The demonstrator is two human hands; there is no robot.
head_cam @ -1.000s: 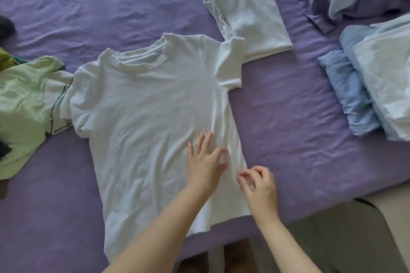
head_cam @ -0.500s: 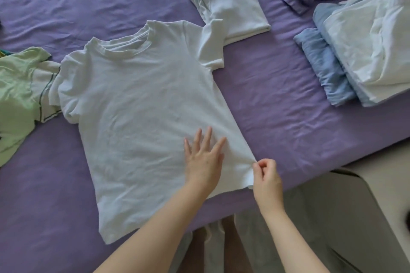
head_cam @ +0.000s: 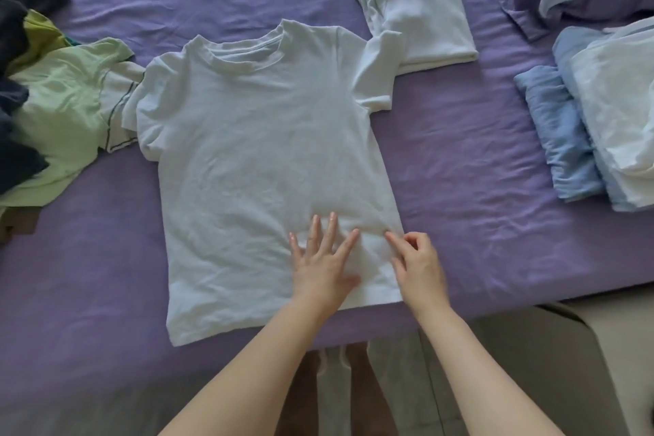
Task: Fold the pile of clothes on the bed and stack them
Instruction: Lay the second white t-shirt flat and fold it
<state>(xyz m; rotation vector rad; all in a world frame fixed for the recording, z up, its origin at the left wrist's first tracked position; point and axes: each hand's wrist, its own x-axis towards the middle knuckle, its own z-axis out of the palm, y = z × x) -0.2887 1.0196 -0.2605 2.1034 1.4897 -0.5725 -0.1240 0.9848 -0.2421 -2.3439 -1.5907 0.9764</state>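
Two hands work the white T-shirt [head_cam: 254,159] on the bed [head_cam: 460,159]. Left hand [head_cam: 323,267] presses flat, fingers spread, anchoring the fabric. Right hand [head_cam: 417,265], fingers loosely curled, touches the near right side edge, apparently to straighten it.

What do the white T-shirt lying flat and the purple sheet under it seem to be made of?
White T-shirt: probably soft matte cotton knit, given the ribbed collar and fine limp wrinkles. Purple sheet: likely thin woven cotton or a blend, with a matte surface and sharper creases.

Purple-sheeted bed [head_cam: 460,159] carries spread white T-shirt [head_cam: 262,159], folded clothes [head_cam: 421,3].
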